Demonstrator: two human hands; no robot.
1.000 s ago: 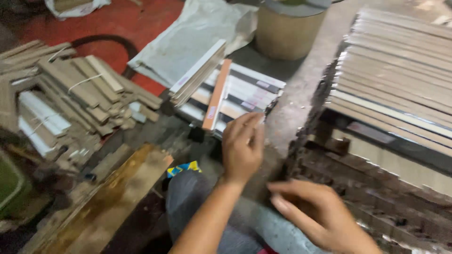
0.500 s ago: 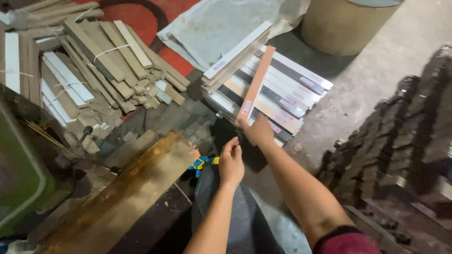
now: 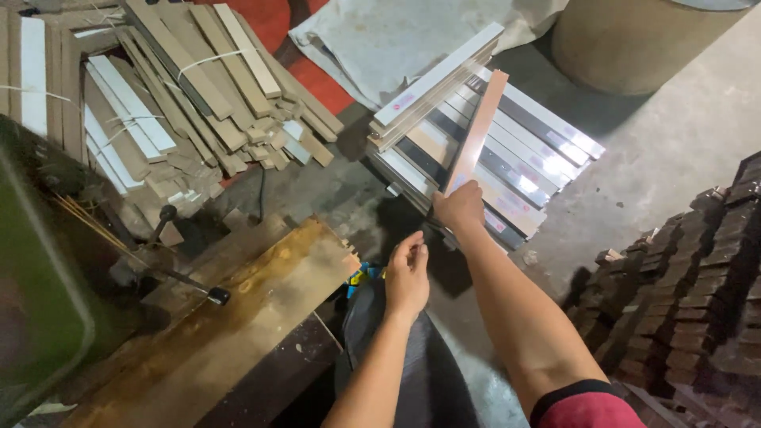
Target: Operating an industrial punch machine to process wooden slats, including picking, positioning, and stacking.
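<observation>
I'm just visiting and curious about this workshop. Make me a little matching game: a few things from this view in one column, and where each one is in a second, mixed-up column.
Things:
1. thin wooden strip
2. round drum
3. tied bundles of wooden slats
4. worn wooden board

Places:
A. piled at the upper left
B. gripped at its lower end by the right hand
C. standing on the floor at the upper right
D. lying flat, to the left of the empty left hand

Pairs: 1-B, 2-C, 3-A, 4-D

Concrete floor (image 3: 674, 150) (strip stacks (image 3: 507, 158), bundles (image 3: 158, 103))
</observation>
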